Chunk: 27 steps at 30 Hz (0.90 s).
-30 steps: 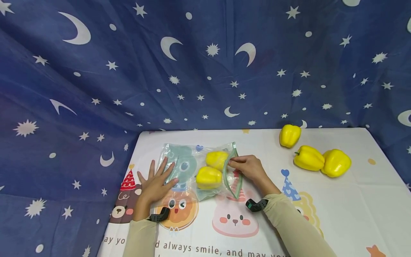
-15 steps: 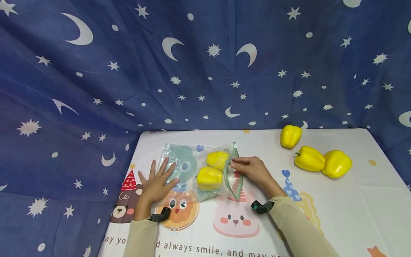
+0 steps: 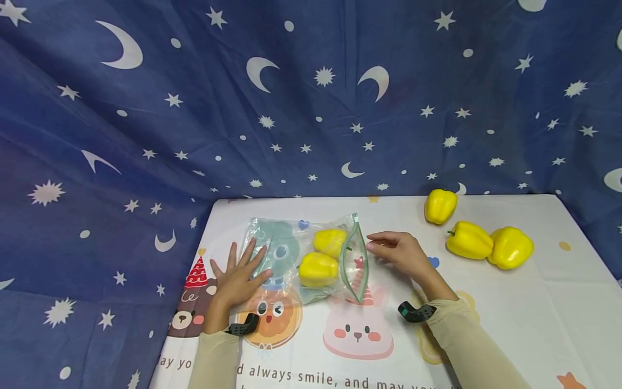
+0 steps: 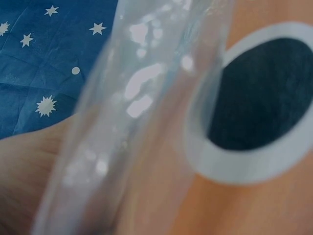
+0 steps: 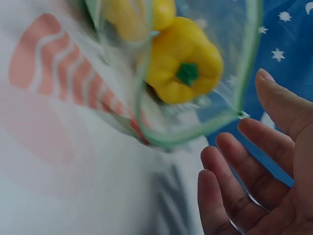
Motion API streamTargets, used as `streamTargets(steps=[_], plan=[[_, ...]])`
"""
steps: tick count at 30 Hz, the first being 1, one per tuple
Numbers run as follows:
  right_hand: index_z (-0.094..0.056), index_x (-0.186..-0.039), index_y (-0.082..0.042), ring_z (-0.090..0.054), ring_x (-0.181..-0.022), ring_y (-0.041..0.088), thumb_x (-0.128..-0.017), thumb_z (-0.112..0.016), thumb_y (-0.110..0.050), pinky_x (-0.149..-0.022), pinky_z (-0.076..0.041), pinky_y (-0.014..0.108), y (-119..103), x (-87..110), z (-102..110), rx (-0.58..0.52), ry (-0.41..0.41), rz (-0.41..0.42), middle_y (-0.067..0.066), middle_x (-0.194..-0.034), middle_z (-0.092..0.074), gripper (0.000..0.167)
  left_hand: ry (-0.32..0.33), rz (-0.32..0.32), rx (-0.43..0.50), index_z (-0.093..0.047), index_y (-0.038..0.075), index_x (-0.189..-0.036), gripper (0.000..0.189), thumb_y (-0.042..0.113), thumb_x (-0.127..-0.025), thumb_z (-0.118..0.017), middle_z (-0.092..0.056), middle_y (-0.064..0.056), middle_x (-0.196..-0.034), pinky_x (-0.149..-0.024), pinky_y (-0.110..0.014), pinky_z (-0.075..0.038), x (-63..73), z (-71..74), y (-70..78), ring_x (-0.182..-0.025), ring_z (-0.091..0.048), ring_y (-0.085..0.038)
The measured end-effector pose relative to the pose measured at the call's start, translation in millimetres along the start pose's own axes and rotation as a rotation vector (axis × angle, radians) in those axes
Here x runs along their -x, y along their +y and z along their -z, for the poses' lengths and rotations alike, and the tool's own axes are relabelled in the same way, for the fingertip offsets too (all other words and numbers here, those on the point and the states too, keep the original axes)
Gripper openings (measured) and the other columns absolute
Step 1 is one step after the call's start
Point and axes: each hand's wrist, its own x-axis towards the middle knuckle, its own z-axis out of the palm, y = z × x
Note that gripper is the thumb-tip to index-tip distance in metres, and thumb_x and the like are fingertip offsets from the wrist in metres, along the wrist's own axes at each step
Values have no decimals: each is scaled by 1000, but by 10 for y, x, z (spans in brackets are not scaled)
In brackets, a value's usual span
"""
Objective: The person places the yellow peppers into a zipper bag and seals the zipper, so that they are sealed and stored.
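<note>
1. Bag (image 3: 286, 243) is lying on table (image 3: 559, 308), mouth (image 3: 343, 267) facing 3 o'clock.
2. Two bagged peppers (image 3: 318, 270) are sitting near the mouth.
3. Left hand (image 3: 240, 278) is overlying the 9 o'clock end.
4. Three loose peppers (image 3: 468, 240) are lying at bag's 2–3 o'clock.

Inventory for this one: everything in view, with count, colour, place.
Tablecloth: 1, white with cartoon prints, foreground
Backdrop: 1, blue with white stars and moons, behind the tablecloth
Bag: 1, clear with green rim, on the tablecloth
Bagged peppers: 2, yellow, inside the bag
Loose peppers: 3, yellow, right of the bag
Wrist devices: 2, black, one per wrist
Sleeves: 2, beige, bottom of head view
Left hand: 1, bare, spread over the bag's left end
Right hand: 1, bare, beside the bag's open mouth
</note>
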Motion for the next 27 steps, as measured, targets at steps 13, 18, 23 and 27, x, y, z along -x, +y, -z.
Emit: streamTargets(steps=[13,18,23,27], plan=[[-73,-126,-16,-68,-100,18,-89,-76,-51,-74,-57,24,-146,224,541,248,166,77,5,-117,-77,50,6,-11,19,-30,39,-160,74,72,-96,-46,-8,4,-174,-104,-88,13,1,8,-6,-158,6,-45],[-75,-123,-15,-69,-96,15,-92,-74,-48,-75,-53,13,-189,330,701,338,263,129,6,-113,-78,46,1,-3,11,-29,40,-160,74,72,-95,-47,-8,5,-174,-104,-88,13,3,10,-3,-158,6,-44],[-75,-121,-14,-62,-88,-7,-91,-75,-48,-76,-47,3,-200,431,856,394,362,132,7,-111,-79,46,-12,-2,9,-28,40,-160,75,74,-96,-45,-6,6,-174,-104,-87,14,-3,1,-17,-159,8,-44],[-75,-122,-12,-58,-88,-13,-90,-76,-48,-74,-47,3,-192,511,973,375,391,99,11,-114,-77,48,-18,-1,15,-27,41,-161,75,75,-96,-42,-4,7,-174,-104,-86,16,-10,-10,-23,-159,10,-42]])
